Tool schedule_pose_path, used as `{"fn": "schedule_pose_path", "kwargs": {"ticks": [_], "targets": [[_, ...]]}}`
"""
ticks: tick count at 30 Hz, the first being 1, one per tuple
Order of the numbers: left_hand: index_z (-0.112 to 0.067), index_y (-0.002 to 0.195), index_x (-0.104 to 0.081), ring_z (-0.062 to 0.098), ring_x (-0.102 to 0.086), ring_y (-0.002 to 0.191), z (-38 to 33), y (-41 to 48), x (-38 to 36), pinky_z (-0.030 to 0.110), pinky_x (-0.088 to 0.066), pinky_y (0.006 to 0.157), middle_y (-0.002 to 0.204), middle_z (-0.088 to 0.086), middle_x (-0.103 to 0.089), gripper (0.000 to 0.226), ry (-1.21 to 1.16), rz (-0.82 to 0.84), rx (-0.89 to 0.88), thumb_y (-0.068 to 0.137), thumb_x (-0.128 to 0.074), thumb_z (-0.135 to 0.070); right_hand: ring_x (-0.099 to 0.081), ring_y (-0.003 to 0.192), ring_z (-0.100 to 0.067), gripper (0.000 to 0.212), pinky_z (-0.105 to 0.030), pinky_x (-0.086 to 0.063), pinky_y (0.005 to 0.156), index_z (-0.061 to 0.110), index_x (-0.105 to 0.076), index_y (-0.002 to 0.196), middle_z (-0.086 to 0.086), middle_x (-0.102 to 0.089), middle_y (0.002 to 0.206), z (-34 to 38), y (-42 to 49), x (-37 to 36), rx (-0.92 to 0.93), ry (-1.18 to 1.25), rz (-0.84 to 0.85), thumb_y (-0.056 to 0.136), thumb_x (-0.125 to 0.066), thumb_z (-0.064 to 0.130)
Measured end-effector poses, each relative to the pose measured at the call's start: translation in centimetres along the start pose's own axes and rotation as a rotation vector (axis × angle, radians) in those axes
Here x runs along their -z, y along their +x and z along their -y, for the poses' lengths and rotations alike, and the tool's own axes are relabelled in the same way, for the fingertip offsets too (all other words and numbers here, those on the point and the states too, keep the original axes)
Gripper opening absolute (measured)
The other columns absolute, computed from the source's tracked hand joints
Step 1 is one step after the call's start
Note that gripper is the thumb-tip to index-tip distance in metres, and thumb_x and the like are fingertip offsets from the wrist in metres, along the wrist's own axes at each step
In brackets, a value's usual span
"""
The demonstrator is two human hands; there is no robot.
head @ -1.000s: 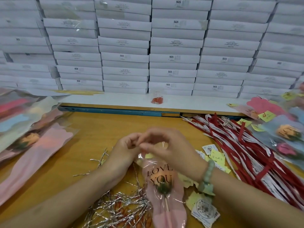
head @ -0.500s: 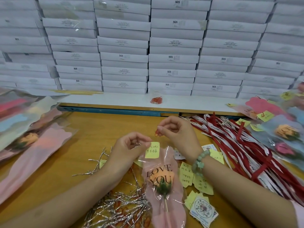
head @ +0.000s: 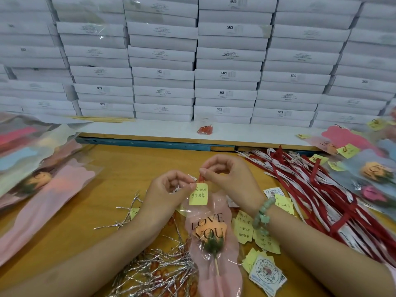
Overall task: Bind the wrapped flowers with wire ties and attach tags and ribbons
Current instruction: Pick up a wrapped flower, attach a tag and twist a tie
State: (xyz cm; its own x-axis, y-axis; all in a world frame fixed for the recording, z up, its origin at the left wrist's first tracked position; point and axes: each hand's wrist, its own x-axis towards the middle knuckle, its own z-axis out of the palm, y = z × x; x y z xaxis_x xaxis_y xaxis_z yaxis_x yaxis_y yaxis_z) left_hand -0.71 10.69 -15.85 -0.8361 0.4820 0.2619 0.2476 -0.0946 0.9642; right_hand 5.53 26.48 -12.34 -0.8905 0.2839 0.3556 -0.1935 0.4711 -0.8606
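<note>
"LOVE YOU" wrapper; "SGS" boxes

On my feed both forearms run bare to the left hand and right hand. The right wrist wears a bracelet of round, milky pale-green beads with one chunkier charm among them. I catch a sliver of pale pink sleeve high on the right arm.

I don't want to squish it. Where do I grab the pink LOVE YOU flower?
Hold the wrapped flower low, around its thin stick, coming from the near edge. The bloom sits higher, and up top the left hand pinches the yellow tag while the right hand pinches its red clip.
</note>
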Motion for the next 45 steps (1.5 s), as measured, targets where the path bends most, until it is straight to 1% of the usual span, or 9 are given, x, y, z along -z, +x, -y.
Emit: {"fn": "schedule_pose_path", "kwargs": {"ticks": [8, 18, 22, 27, 30, 34, 37, 42, 45], "targets": [[-0.011, 0.086, -0.070, 0.008, -0.068, 0.070, -0.1, 0.0, 0.0, 0.017, -0.052, 0.060, 0.072, -0.003, -0.069, 0.004, -0.005, 0.005, 0.001, 0.084, -0.073, -0.008, -0.070, 0.075, -0.011, 0.005, -0.037, -0.055, 0.087, 0.013, -0.072, 0.086, 0.000, -0.074, 0.074, 0.2, -0.1, 0.0, -0.008, -0.041, 0.029, 0.084, -0.073, 0.018], [-0.013, 0.086, -0.071, 0.004, -0.065, 0.068, 0.2, 0.0, 0.1, 0.016, -0.050, 0.063, 0.068, -0.005, -0.067, 0.004, 0.023, 0.004, -0.015, 0.085, -0.073, -0.009, -0.069, 0.076, -0.002, 0.005, -0.017, -0.051, 0.080, 0.020, -0.074, 0.090, 0.007, -0.075, 0.074, -0.1, 0.0, 0.4, 0.056, -0.079, 0.100, 0.086, -0.072, 0.017], [-0.017, 0.085, -0.071, 0.003, -0.061, 0.063, 0.3, 0.1, 0.1, 0.016, -0.047, 0.064, 0.065, -0.007, -0.064, 0.006, 0.003, 0.022, -0.014, 0.085, -0.072, -0.011, -0.065, 0.073, 0.001, 0.008, -0.014, -0.049, 0.074, 0.022, -0.075, 0.089, 0.010, -0.073, 0.076, -0.2, 0.1, 0.4, 0.102, -0.116, 0.023, 0.087, -0.071, 0.016], [-0.022, 0.093, -0.076, 0.007, -0.066, 0.073, 0.3, 0.0, 0.2, 0.026, -0.049, 0.076, 0.069, -0.004, -0.067, 0.012, 0.002, 0.049, -0.006, 0.088, -0.070, -0.013, -0.063, 0.065, -0.003, 0.006, -0.018, -0.051, 0.070, 0.018, -0.070, 0.090, 0.006, -0.068, 0.072, -0.2, 0.0, 0.4, 0.143, -0.131, -0.051, 0.090, -0.066, 0.014], [-0.025, 0.092, -0.076, 0.017, -0.068, 0.086, 0.4, 0.0, 0.3, 0.035, -0.052, 0.085, 0.080, 0.001, -0.071, 0.013, 0.014, 0.042, 0.002, 0.088, -0.070, -0.016, -0.067, 0.066, -0.006, 0.002, -0.020, -0.054, 0.072, 0.015, -0.071, 0.087, 0.004, -0.071, 0.071, -0.1, 0.2, 0.5, 0.113, -0.111, -0.032, 0.088, -0.070, 0.015], [-0.027, 0.091, -0.076, 0.013, -0.066, 0.082, 0.3, 0.0, 0.3, 0.036, -0.052, 0.086, 0.072, -0.007, -0.067, 0.013, 0.027, 0.047, 0.003, 0.088, -0.069, -0.016, -0.072, 0.074, -0.008, 0.007, -0.025, -0.057, 0.079, 0.014, -0.075, 0.089, 0.002, -0.075, 0.077, -0.1, 0.4, 1.0, 0.031, -0.076, 0.025, 0.082, -0.075, 0.014], [-0.027, 0.091, -0.076, 0.018, -0.067, 0.085, 0.4, 0.0, 0.3, 0.041, -0.053, 0.090, 0.074, -0.006, -0.068, 0.014, 0.022, 0.047, 0.008, 0.088, -0.069, -0.015, -0.073, 0.075, -0.010, 0.010, -0.023, -0.058, 0.079, 0.013, -0.075, 0.090, 0.000, -0.076, 0.079, -0.2, 0.5, 1.3, -0.005, -0.021, 0.054, 0.080, -0.077, 0.011], [-0.026, 0.090, -0.076, 0.013, -0.068, 0.082, 0.3, 0.1, 0.2, 0.036, -0.055, 0.082, 0.077, -0.003, -0.070, 0.015, 0.013, 0.046, 0.011, 0.088, -0.069, -0.014, -0.072, 0.070, -0.010, 0.006, -0.018, -0.056, 0.073, 0.011, -0.074, 0.086, -0.003, -0.075, 0.075, -0.2, 0.5, 1.3, -0.020, -0.007, 0.079, 0.081, -0.076, 0.013], [-0.028, 0.089, -0.077, 0.014, -0.068, 0.083, 0.3, 0.1, 0.3, 0.036, -0.054, 0.084, 0.076, -0.003, -0.069, 0.016, 0.015, 0.047, 0.012, 0.088, -0.069, -0.014, -0.069, 0.065, -0.007, 0.007, -0.019, -0.055, 0.069, 0.013, -0.073, 0.082, -0.001, -0.073, 0.070, -0.2, 0.5, 1.3, 0.001, -0.047, 0.046, 0.081, -0.076, 0.019]]}}
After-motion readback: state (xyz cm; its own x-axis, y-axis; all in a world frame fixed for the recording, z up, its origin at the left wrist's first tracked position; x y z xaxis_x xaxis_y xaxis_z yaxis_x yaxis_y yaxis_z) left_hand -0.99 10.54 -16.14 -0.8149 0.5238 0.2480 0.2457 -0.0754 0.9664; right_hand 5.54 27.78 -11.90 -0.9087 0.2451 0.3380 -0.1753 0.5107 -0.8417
